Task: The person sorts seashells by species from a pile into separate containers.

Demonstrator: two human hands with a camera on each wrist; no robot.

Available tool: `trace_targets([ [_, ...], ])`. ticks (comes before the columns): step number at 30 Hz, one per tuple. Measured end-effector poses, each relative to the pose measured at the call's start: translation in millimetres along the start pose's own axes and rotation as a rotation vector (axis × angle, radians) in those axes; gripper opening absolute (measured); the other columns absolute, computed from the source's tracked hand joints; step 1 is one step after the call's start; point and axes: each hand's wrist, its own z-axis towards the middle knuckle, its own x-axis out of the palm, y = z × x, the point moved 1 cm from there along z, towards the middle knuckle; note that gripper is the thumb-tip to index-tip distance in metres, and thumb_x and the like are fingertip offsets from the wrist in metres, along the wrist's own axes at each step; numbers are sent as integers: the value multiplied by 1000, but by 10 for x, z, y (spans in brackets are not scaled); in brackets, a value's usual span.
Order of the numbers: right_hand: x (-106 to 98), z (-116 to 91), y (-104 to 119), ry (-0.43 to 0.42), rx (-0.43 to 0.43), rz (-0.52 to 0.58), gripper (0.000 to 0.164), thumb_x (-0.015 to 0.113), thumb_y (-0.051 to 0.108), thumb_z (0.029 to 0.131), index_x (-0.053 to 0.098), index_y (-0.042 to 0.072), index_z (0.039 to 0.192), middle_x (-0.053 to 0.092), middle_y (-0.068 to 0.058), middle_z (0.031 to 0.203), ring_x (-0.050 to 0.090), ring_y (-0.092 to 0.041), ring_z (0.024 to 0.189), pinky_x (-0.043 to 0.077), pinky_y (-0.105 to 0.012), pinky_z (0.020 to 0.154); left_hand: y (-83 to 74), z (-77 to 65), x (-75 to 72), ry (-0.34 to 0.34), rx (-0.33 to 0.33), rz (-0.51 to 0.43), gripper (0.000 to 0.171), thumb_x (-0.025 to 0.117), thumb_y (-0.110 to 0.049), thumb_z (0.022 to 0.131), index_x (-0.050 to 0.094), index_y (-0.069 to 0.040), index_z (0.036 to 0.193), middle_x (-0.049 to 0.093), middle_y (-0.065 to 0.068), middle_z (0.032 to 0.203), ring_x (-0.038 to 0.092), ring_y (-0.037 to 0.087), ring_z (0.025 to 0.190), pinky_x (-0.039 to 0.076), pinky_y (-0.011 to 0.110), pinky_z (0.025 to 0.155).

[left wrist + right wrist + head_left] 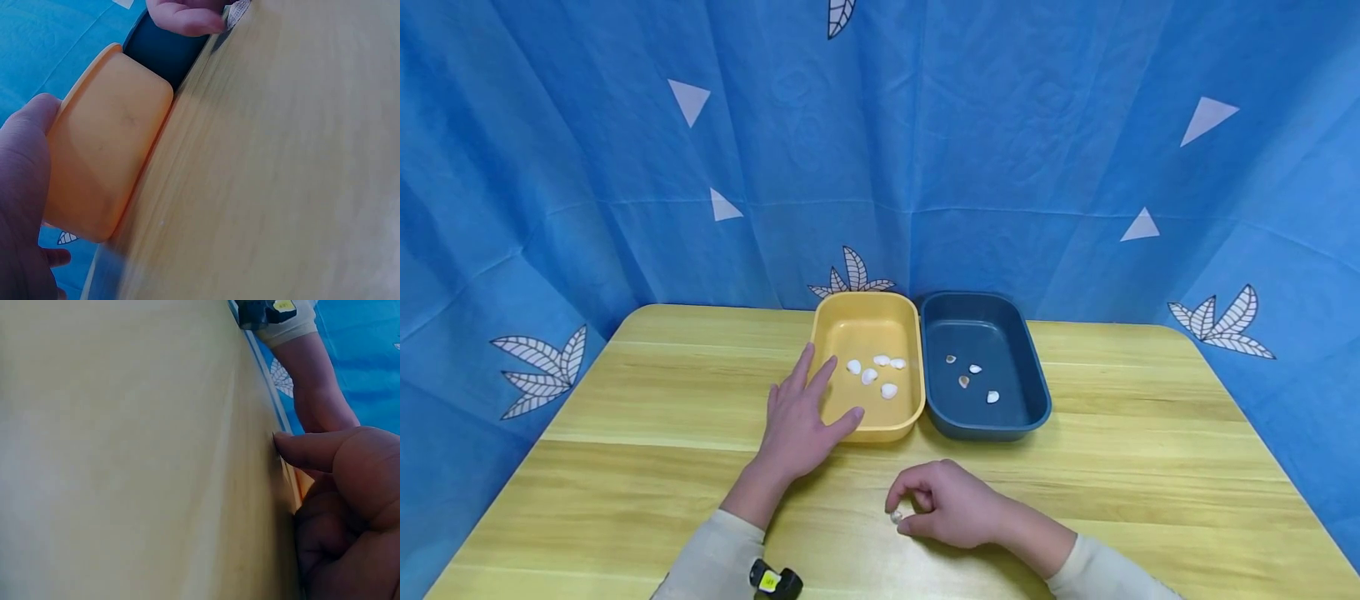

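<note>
A small pale seashell (896,517) lies between the thumb and index fingertip of my right hand (951,504), which pinches it low over the table in front of the bins. In the right wrist view the thumb of the right hand (350,487) shows, but the shell does not. With fingers spread, my left hand (801,421) rests at the left rim of the yellow bin (868,433); the left wrist view shows this bin's outer wall (112,137) beside the thumb. Several white shells (869,376) lie inside it.
Against the yellow bin's right side stands a dark blue bin (988,432), holding several small shells (964,381), some brownish and some white. Both sit toward the back of the wooden table (1150,467). A blue curtain (1000,150) hangs behind.
</note>
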Motion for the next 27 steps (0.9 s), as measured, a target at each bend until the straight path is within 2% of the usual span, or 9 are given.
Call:
trace_targets([
  [4,-30,15,0,39,26,9,15,79,15,88,71,24,98,38,15,56,40,0,52,48,-23,68,-9,-3,-7,9,-5,-11,86,62,-63,88,40,-15,155,6,3,167,25,41,144,9,69,110],
  [9,-35,21,-6,33,58,11,15,79,15,87,70,24,95,40,12,55,41,-1,53,48,-24,68,-15,-8,-14,11,-6,-15,85,62,-63,88,40,-15,155,7,4,167,25,41,143,10,69,110],
  [15,-20,28,-16,31,61,2,13,80,18,87,69,25,90,40,12,54,41,-1,53,48,-23,66,-11,-6,-18,7,2,-12,84,62,-62,88,41,-15,154,8,5,167,27,41,143,11,69,110],
  [21,-18,35,-3,37,52,-1,14,81,21,86,68,25,92,40,12,55,40,-1,53,46,-22,64,-9,-10,-19,8,1,-15,83,62,-61,88,42,-15,154,8,4,167,27,41,143,12,69,110],
  [27,-23,24,4,42,53,-37,18,86,24,80,68,26,82,41,15,53,43,1,53,41,-19,57,-9,-9,-16,4,-1,-14,83,62,-62,88,43,-15,153,8,4,167,27,41,142,12,68,110],
])
